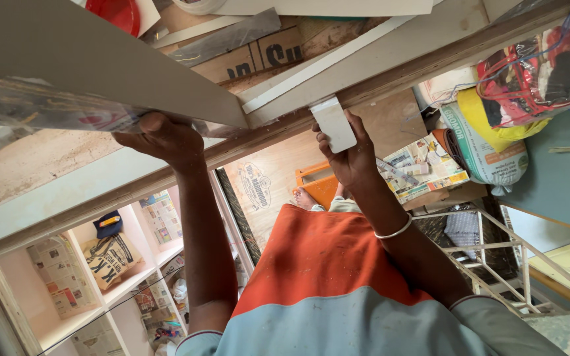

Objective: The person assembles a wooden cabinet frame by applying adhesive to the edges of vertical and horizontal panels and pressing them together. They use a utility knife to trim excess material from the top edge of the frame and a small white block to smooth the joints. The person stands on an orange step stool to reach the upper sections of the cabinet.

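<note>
The person wears a two-colour shirt (324, 277): orange over the lower body part, pale blue-grey across the chest and shoulders, with a straight seam between the two. The cloth is dusty and speckled with light marks. The short sleeves (489, 316) are pale blue-grey with a thin dark line along the hem. A thin silver bangle (394, 232) circles the right wrist. Both forearms are bare, and both hands (159, 135) are bare, without gloves. A bare foot (303, 198) shows beyond the shirt's orange edge.
</note>
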